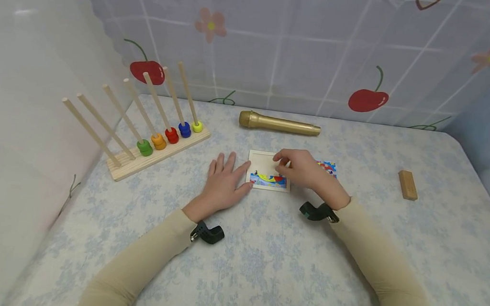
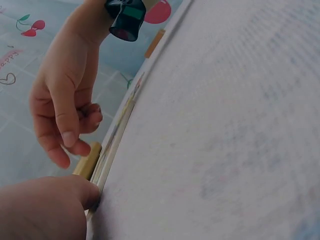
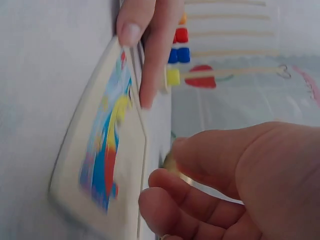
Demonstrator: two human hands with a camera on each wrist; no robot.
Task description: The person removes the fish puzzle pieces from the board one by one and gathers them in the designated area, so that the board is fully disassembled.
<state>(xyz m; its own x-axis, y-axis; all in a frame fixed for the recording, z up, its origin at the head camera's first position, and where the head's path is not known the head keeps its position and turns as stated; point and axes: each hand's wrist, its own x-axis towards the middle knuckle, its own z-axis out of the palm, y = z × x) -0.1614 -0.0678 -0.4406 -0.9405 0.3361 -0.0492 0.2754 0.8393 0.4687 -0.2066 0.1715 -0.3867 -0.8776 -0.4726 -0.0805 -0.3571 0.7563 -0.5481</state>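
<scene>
A small pale wooden puzzle tray (image 1: 263, 153) lies flat in front of me, with a colourful picture strip (image 1: 264, 180) along its near side and bare wood behind. My left hand (image 1: 223, 185) lies on the table with fingers spread, its thumb and index fingertip at the tray's left edge. Over the tray's right side hovers my right hand (image 1: 301, 168), fingers loosely bent, with nothing visible between thumb and fingertips in the right wrist view. Colourful puzzle pieces (image 1: 329, 166) lie to the right of the tray, partly hidden behind the right hand and wrist.
A gold toy microphone (image 1: 279, 124) lies behind the tray. At the left stands a wooden peg rack (image 1: 158, 156) with tall rods and coloured rings. A small wooden block (image 1: 408, 185) lies far right. Patterned curtains border the cloth-covered table (image 1: 262, 260).
</scene>
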